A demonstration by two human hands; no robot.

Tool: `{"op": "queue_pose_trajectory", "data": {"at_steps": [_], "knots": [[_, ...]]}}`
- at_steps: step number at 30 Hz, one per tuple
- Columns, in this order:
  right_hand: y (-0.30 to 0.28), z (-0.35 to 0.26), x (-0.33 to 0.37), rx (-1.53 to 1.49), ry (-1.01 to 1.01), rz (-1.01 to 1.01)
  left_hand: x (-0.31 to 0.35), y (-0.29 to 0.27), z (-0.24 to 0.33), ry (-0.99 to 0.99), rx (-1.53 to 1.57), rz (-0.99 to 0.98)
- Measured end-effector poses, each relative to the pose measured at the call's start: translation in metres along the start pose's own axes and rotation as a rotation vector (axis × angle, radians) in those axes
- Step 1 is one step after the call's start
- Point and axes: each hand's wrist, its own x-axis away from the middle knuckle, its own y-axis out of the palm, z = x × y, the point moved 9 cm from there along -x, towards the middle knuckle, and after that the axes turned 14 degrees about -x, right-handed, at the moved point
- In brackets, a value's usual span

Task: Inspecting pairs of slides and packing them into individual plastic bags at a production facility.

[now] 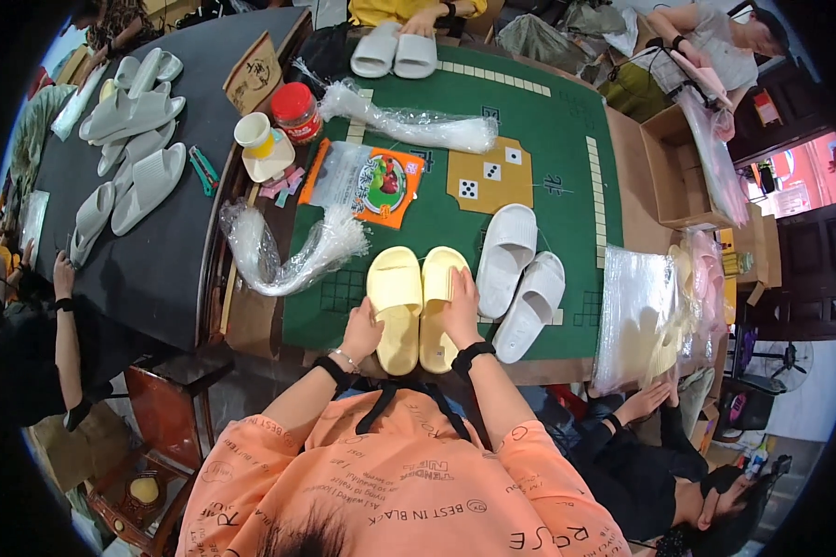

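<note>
A pair of pale yellow slippers (396, 286) lies side by side at the table's near edge, toes pointing away from me. My left hand (362, 332) grips the outer edge of the left slipper, its fingertips partly hidden. On the right slipper (436, 345), my right hand (460, 311) holds the outer side, with fingers over the strap. Just right of that hand lie two grey slippers (508, 246), angled and touching each other. Bundles of clear plastic ties (302, 265) in film lie to the left, below an orange and clear bag (385, 190).
A red-lidded jar (295, 107) and a yellow-white cup (254, 136) stand at the left edge. More ties (418, 123) lie farther back. Clear plastic bags (636, 306) cover the right edge, near an open cardboard box (673, 167). Co-workers sit around; grey slippers (149, 181) fill the dark table.
</note>
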Motion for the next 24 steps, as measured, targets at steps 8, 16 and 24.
{"op": "queue_pose_trajectory", "data": {"at_steps": [8, 16, 24], "knots": [[-0.020, 0.045, -0.036, -0.028, 0.053, 0.139, -0.034, -0.005, 0.042, 0.413, 0.225, 0.082], [-0.056, 0.011, -0.063, -0.067, 0.047, 0.240, -0.005, -0.155, 0.007, 0.349, 0.221, 0.257], [0.022, -0.060, -0.010, 0.128, -0.097, -0.057, -0.007, -0.357, -0.209, -0.213, 0.477, 0.709]]}}
